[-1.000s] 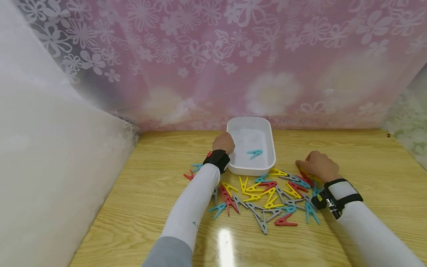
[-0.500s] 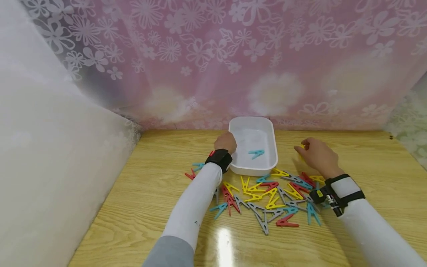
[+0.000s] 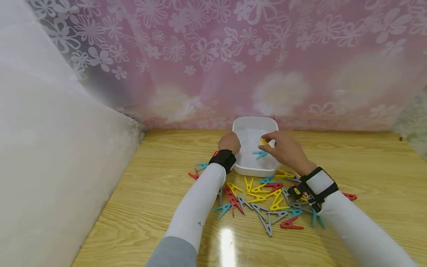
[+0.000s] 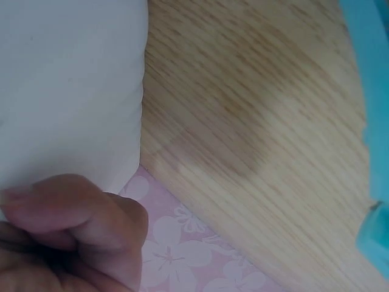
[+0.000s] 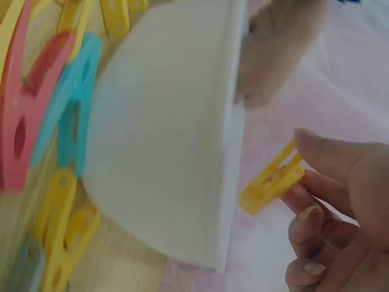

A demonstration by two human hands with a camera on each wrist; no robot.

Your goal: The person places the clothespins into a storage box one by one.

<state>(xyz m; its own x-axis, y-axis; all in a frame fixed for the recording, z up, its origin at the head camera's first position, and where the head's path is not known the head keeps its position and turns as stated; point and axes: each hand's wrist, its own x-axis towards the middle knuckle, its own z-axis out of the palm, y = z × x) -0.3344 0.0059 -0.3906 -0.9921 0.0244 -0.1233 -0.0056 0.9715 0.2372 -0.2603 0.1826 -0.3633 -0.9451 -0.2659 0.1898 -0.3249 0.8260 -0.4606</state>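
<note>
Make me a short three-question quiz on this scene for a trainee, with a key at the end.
1. Multiple choice: what does the right hand pinch?
a) a red plastic clothespin
b) a yellow plastic clothespin
c) a grey plastic clothespin

2. True or false: in the head view, the left hand is at the left side of the white rectangular plastic tub.

3. Fill in the colour: the plastic clothespin lying inside the tub is ____.

Key: 1. b; 2. true; 3. light blue.
</note>
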